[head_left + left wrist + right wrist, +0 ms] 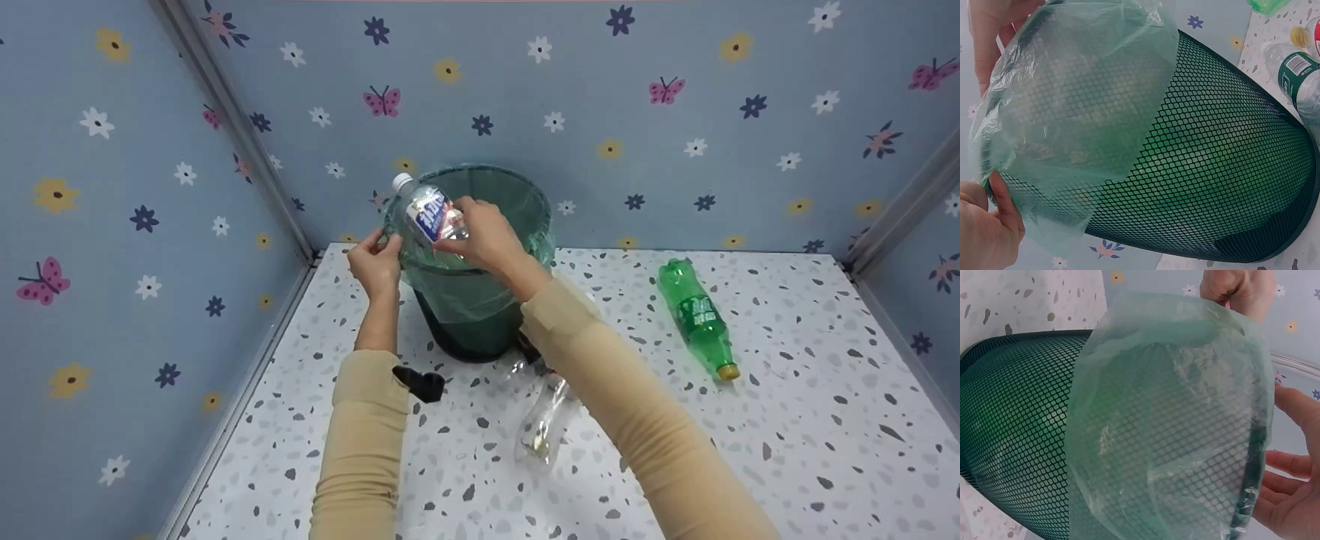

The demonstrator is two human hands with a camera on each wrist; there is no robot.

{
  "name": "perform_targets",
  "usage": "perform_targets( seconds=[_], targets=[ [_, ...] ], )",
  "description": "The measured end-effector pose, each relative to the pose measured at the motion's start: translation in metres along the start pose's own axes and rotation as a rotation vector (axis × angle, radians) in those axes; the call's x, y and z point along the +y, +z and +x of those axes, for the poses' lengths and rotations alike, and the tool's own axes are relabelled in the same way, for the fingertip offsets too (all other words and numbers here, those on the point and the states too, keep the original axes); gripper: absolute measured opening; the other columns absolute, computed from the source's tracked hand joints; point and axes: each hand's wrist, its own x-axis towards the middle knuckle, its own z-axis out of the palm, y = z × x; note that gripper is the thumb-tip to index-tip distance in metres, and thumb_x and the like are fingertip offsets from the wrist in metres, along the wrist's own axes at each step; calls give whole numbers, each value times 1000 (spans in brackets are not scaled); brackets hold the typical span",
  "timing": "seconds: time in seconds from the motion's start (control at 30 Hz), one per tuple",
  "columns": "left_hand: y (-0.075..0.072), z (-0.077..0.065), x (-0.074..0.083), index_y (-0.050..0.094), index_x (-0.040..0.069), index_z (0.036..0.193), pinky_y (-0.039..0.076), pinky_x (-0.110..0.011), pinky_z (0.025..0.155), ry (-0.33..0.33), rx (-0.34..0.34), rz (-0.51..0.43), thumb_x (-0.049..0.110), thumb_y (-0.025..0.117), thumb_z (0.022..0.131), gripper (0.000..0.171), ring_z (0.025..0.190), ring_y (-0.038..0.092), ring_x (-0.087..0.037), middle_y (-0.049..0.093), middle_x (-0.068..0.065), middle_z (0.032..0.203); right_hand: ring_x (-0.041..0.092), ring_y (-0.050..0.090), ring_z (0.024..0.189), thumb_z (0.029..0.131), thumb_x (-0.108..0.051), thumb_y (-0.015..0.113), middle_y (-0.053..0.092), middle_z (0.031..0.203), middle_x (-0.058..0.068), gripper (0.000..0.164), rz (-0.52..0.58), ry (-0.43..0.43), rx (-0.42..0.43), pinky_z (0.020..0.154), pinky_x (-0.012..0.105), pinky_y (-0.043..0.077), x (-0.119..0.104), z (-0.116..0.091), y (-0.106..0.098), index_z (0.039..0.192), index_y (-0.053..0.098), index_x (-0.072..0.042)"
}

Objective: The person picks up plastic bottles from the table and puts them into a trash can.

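A dark mesh trash bin (469, 337) stands against the back wall, a thin green bag (480, 292) lining it and folded over its rim. My left hand (375, 262) pinches the bagged rim at the left side between thumb and fingers. Above the bin's mouth, my right hand (491, 236) holds a clear plastic bottle (431, 214) with a white cap and a blue, white and red label. The bottle tilts, cap toward the upper left. In the right wrist view, the bag and rim hide the bottle. Blurred green and pale shapes show through the mesh (1202, 157).
A green plastic bottle (697, 319) with a yellow cap lies on the speckled table (795, 420) at the right. Clear bottles (547, 427) lie in front of the bin, partly under my right sleeve; one has a green label (1297, 73). Patterned walls (570, 90) enclose the back and sides.
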Motion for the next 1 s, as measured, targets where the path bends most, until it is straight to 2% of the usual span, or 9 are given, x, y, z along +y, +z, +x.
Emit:
perform_targets(
  seconds=[0.17, 0.43, 0.67, 0.77, 0.9, 0.93, 1.0],
  targets=[
    [1, -1, 0, 61, 3, 113, 41, -25, 63, -4, -2, 8, 11, 61, 80, 34, 78, 53, -18, 60, -13, 92, 16, 51, 96, 79, -34, 65, 54, 111, 8, 54, 27, -30, 21, 81, 28, 43, 6, -5, -1, 122, 48, -6],
    [1, 0, 0, 60, 3, 114, 42, -26, 66, -12, -4, -9, 9, 61, 80, 34, 82, 52, -18, 60, -13, 96, 20, 54, 96, 81, -26, 64, 58, 107, 10, 39, 119, -169, 128, 82, 30, 42, 21, -20, -13, 113, 57, -4],
    [0, 1, 2, 61, 5, 114, 40, -21, 61, -22, -20, 8, 11, 60, 81, 34, 75, 49, -12, 59, -9, 91, 20, 56, 92, 83, -21, 62, 59, 103, 10, 32, 160, -284, 291, 79, 28, 43, 42, -42, -23, 110, 59, -3],
    [1, 3, 0, 61, 6, 114, 40, -23, 63, -33, -18, 15, 12, 60, 81, 34, 77, 50, -13, 58, -9, 92, 19, 56, 90, 83, -18, 62, 60, 100, 10, 30, 162, -329, 356, 77, 28, 43, 54, -51, -25, 109, 59, -2],
    [-1, 4, -3, 62, 4, 113, 44, -28, 64, -56, -59, -61, 9, 61, 80, 33, 79, 54, -17, 59, -10, 90, 22, 57, 86, 83, -15, 62, 61, 97, 11, 27, 161, -372, 426, 73, 31, 45, 72, -63, -26, 107, 60, -2],
    [6, 22, -26, 63, 7, 112, 44, -26, 62, -39, -60, -112, 14, 63, 80, 33, 76, 53, -15, 59, -7, 87, 22, 57, 85, 83, -14, 62, 61, 97, 11, 27, 162, -380, 439, 72, 31, 45, 77, -66, -26, 106, 61, -2],
    [11, 34, -41, 63, 12, 112, 46, -28, 64, -38, -65, -132, 19, 65, 79, 34, 78, 55, -15, 59, -6, 88, 22, 57, 84, 83, -13, 62, 61, 97, 12, 26, 155, -392, 463, 71, 34, 46, 87, -72, -27, 105, 61, -1]
  ],
)
